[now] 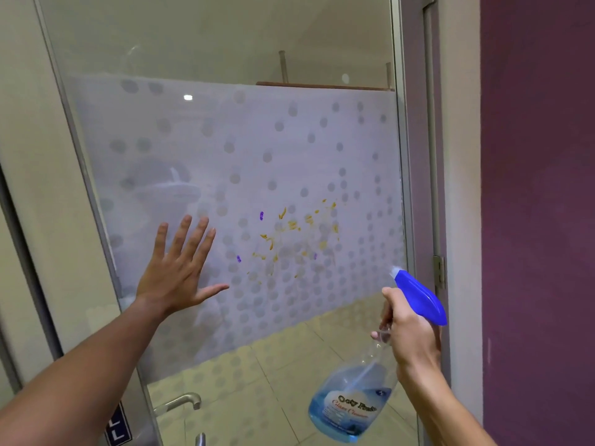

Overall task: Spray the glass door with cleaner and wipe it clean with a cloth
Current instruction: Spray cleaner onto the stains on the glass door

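Evidently spraying is only starting: the right hand, fingers wrapped around the spray bottle, is aiming toward ten o'clock at yellow-purple smears dirtying the glass door. The left hand is pressing it, fingers spread. Wiping remains; no cloth is showing.

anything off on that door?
Yes: yellow smears and a few purple marks dirty the frosted glass door, right of the flat left hand. The right hand grips the spray bottle, aimed their way. No cloth in view.
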### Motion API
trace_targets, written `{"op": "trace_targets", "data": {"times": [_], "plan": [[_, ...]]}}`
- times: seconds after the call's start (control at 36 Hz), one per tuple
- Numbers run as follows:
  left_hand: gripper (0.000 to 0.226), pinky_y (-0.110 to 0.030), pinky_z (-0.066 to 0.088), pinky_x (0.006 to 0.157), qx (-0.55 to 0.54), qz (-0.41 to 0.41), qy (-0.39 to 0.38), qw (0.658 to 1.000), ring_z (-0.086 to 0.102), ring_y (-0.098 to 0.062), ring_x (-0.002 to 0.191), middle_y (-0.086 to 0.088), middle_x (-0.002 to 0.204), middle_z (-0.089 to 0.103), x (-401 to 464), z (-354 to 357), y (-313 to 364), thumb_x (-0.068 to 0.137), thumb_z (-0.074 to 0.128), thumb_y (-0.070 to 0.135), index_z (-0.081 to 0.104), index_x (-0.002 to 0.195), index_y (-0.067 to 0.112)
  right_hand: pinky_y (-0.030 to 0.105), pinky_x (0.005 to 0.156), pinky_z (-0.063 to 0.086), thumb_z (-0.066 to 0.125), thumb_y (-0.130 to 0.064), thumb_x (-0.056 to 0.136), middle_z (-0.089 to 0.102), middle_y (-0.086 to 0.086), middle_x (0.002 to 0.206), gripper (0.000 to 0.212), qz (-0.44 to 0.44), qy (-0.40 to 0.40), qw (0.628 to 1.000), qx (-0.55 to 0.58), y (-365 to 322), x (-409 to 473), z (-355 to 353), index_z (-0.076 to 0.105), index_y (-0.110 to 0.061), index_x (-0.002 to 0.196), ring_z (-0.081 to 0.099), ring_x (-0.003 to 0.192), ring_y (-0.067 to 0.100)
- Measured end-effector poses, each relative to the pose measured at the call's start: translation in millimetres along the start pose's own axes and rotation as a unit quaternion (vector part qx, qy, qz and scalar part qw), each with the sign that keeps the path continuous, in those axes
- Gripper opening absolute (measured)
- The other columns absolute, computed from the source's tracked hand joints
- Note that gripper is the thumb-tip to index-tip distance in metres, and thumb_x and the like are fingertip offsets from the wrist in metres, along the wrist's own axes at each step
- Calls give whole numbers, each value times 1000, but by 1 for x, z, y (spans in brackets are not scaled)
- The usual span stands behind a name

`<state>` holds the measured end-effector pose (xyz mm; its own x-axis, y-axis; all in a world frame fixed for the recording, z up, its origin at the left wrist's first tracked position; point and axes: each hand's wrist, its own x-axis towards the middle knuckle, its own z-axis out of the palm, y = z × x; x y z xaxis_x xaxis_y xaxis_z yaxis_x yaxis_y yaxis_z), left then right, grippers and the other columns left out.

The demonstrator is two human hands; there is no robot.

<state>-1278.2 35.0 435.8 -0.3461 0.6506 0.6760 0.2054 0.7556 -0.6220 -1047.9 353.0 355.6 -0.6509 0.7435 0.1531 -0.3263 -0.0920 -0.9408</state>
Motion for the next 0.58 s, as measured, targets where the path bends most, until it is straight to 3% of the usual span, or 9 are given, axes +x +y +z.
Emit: {"op": "trace_targets", "data": {"times": [0.14, 0.22, 0.39, 0.58], "plan": [[115, -71, 10, 120, 0, -2, 0, 1000, 8, -43, 156, -19, 169, 11, 0, 0, 0, 82, 31, 87, 22, 159, 2, 45, 67, 54, 66, -48, 65, 53, 5, 55, 40, 5, -6, 999, 32, 6, 3, -6, 50, -17, 45, 54, 47, 16], [115, -71, 11, 120, -1, -2, -2, 1000, 8, -43, 156, -20, 169, 12, 0, 0, 0, 82, 32, 87, 24, 158, 1, 42, 62, 53, 68, -35, 79, 58, 6, 57, 40, -4, 0, 999, 52, 9, 6, -11, 55, -18, 45, 58, 57, 21], [116, -72, 11, 120, 4, -3, -2, 1000, 9, -44, 156, -19, 169, 12, -1, 1, 0, 81, 33, 87, 25, 158, 1, 35, 52, 49, 71, -23, 87, 73, 7, 80, 20, -36, 22, 998, 53, 5, 6, -21, 72, -6, 76, 66, 66, 20], [115, -72, 10, 120, 2, -2, 7, 1000, 10, -44, 156, -20, 169, 13, 0, 1, 0, 81, 34, 86, 25, 158, 1, 36, 53, 48, 71, -28, 85, 68, 9, 80, 25, -45, 34, 998, -9, 15, 5, -31, 68, -12, 66, 55, 63, 18]]}}
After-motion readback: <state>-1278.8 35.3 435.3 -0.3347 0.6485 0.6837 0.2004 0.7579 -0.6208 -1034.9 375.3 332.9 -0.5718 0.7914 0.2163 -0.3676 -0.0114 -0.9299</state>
